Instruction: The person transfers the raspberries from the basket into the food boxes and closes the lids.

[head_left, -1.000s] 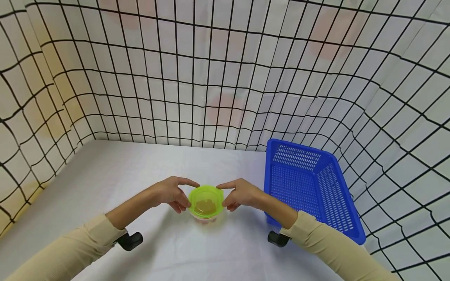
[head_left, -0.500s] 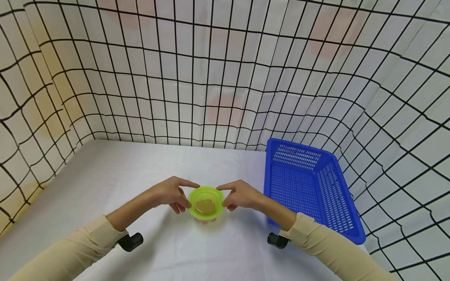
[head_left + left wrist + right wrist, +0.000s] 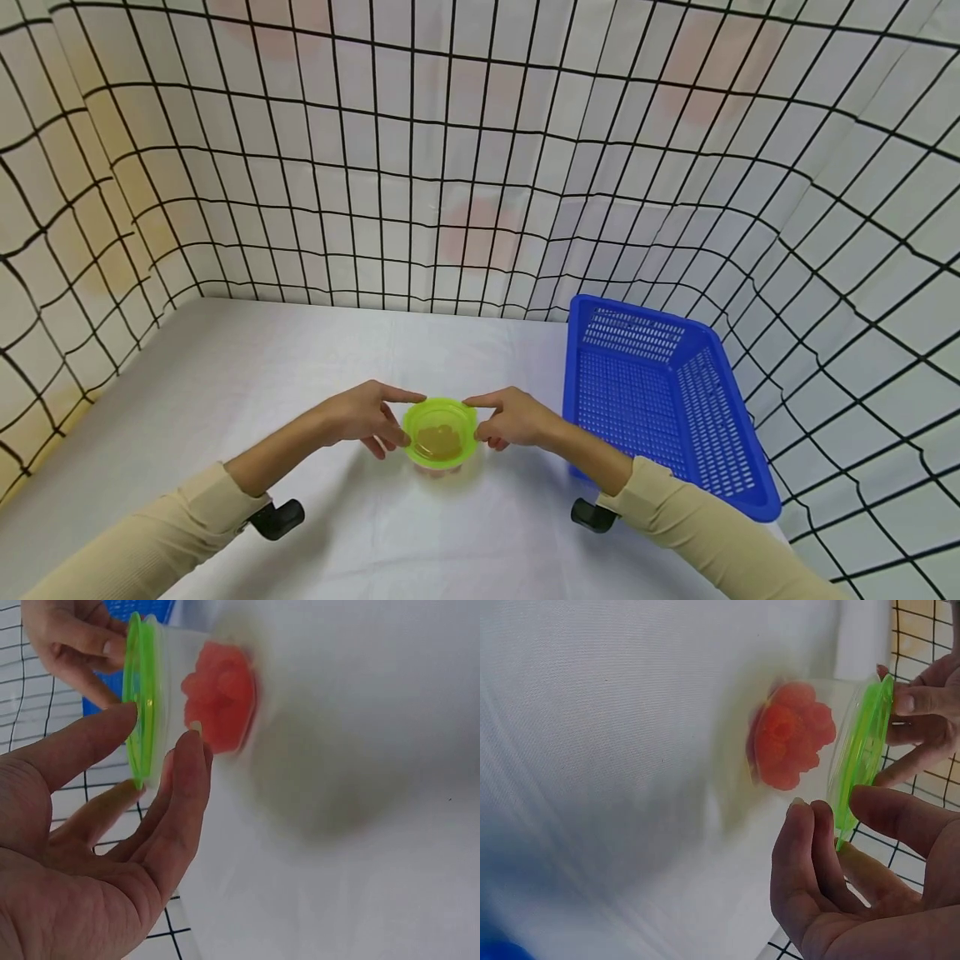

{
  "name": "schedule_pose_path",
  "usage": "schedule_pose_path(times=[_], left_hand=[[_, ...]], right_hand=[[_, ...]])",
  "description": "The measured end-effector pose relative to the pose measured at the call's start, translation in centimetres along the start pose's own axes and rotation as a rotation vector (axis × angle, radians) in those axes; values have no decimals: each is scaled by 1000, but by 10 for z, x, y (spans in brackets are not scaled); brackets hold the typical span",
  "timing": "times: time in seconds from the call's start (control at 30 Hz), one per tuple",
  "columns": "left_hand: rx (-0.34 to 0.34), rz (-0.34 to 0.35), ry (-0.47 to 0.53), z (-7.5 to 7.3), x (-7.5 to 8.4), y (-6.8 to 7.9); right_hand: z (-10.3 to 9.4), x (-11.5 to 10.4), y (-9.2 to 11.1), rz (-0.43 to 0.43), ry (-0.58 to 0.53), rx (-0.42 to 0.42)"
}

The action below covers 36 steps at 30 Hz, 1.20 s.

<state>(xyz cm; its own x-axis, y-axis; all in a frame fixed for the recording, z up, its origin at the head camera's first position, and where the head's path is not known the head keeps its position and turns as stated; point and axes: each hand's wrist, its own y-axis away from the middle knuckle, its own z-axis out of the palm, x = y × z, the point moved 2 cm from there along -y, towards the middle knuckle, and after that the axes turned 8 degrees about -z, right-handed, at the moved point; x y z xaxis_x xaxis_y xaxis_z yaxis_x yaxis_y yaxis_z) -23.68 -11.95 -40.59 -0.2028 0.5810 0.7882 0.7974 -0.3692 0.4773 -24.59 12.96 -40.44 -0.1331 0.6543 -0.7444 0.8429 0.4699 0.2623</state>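
Observation:
A clear plastic container (image 3: 172,667) with a bright green lid (image 3: 439,433) on top stands upright on the white-covered table (image 3: 337,333). Through its wall, red lumpy contents (image 3: 787,739) show at the bottom. My left hand (image 3: 369,417) touches the lid's left side, thumb at the near edge and straight index finger at the far edge. On the opposite side, my right hand (image 3: 513,417) presses the rim in the same way. The other fingers of both hands hang loosely bent beside the container. From these views I cannot tell whether the lid sits fully down all round.
A blue plastic basket (image 3: 630,408) stands on the table to the right, with my right forearm passing over its near left corner. Black wire mesh (image 3: 480,167), backed by white sheeting, encloses the back and both sides.
The lid sits slightly lower at its near edge than a second ago, and less of the container shows below it. Both hands have sunk slightly, keeping their places on the rim.

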Motion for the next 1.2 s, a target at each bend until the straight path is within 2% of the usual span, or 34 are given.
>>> schedule_pose_path(times=[0.43,0.7,0.9,1.2], left_hand=[[-38,46,42,5,-4,0],[-59,70,51,4,-9,-4],[-71,63,79,4,-12,-4],[-77,54,96,3,-12,-5]], right_hand=[[0,1,0,5,8,-13],[2,2,1,-1,-50,-22],[7,7,1,-27,-177,-9],[12,12,-2,-111,-189,20]])
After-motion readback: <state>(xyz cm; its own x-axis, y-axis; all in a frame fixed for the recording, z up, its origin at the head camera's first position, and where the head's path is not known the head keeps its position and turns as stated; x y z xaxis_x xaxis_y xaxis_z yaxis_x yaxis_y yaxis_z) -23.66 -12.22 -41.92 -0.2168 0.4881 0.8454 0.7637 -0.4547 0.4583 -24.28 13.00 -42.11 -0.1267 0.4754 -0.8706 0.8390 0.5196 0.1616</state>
